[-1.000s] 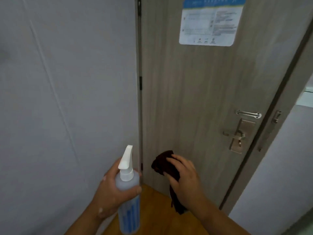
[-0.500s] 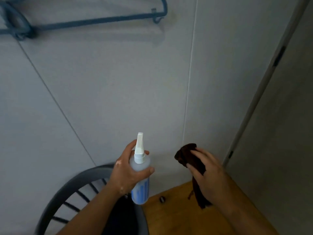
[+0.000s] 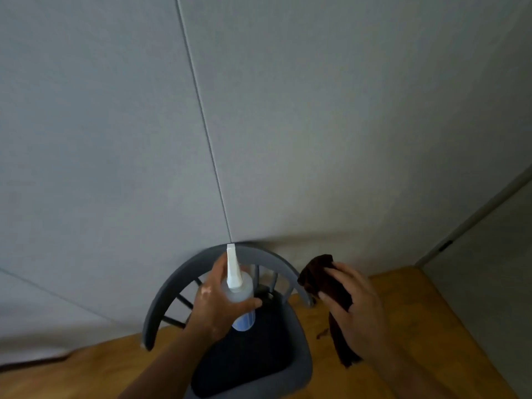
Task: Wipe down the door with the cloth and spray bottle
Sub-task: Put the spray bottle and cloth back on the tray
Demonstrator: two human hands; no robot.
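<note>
View has swung left over the chair [image 3: 161,295]; left hand [image 3: 214,306] grips spray bottle [image 3: 240,295]; right hand [image 3: 359,309] grips cloth [image 3: 319,279].

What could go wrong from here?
The spray bottle in the left hand points at the wall above the chair, so a squeeze could wet either. The loose end of the cloth dangles below the right hand and might snag the chair back.
</note>
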